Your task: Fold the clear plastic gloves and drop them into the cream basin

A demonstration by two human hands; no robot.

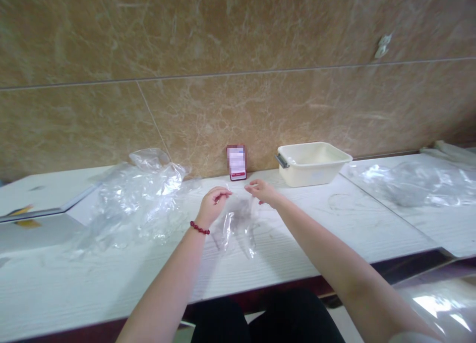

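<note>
Between my hands a clear plastic bag (238, 224) hangs over the white table, its top edge at my fingertips. My left hand (214, 203), with a dark red bead bracelet (200, 228) at the wrist, pinches the bag's upper left corner. My right hand (263, 192) has its thumb and forefinger together at the upper right side of the bag. The bag is see-through, and I cannot make out anything inside it.
A heap of clear plastic bags (141, 199) lies on the left beside a white box (40, 199). A phone (237, 163) leans on the marble wall. A cream bin (312, 172) stands right of it. More plastic (416, 182) lies far right on the table (148, 283).
</note>
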